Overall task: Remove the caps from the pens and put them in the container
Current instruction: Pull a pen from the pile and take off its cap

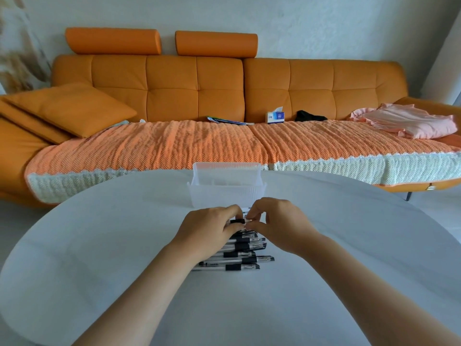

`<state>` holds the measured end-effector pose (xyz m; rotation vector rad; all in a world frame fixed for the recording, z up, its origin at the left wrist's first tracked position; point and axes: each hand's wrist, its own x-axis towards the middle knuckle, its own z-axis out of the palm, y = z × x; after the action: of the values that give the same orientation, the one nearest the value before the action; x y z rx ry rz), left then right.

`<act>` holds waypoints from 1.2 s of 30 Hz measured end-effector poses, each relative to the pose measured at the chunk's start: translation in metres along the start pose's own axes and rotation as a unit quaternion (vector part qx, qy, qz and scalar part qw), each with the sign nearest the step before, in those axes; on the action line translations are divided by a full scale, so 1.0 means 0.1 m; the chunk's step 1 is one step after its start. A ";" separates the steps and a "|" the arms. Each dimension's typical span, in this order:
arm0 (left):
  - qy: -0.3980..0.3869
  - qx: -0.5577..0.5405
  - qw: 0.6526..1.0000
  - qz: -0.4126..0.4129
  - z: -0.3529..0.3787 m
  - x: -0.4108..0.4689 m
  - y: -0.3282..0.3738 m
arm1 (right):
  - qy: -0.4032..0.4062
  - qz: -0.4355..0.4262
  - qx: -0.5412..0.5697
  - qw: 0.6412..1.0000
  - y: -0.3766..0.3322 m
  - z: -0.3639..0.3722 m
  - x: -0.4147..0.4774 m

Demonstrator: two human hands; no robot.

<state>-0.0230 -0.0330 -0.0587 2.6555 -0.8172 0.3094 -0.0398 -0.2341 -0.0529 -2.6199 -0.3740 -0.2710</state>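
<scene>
Fingers [230, 216] of both hands around one slim clear-barrelled pen [238, 221].

Both bare forearms reach in from 6 o'clock and converge toward 12. The left hand [210, 229] and right hand [279, 224] meet fingertip to fingertip, fingers curled in a pinch.
</scene>
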 end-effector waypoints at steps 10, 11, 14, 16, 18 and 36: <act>0.001 0.034 0.999 -0.034 -0.20 -0.24 -0.31 | -0.020 0.027 -0.010 0.999 0.13 -0.05 -0.12; 0.015 0.050 0.997 -0.053 -0.24 -0.29 -0.37 | -0.021 0.033 -0.018 0.999 0.15 -0.06 -0.14; 0.085 0.091 0.984 -0.131 -0.32 -0.42 -0.49 | -0.025 0.045 -0.040 0.998 0.16 -0.05 -0.18; 0.127 0.099 0.976 -0.144 -0.32 -0.48 -0.47 | -0.031 0.049 -0.040 0.998 0.12 -0.03 -0.19; 0.152 0.080 0.981 -0.095 -0.28 -0.51 -0.40 | -0.034 0.043 -0.035 0.998 0.05 -0.01 -0.21; 0.054 -0.037 0.996 -0.057 -0.01 -0.52 0.08 | -0.024 0.048 -0.041 0.998 -0.16 -0.05 -0.40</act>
<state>-0.0698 -0.0128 -0.0712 2.5784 -0.6283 0.3821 -0.0827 -0.2319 -0.0519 -2.7199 -0.2566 -0.1942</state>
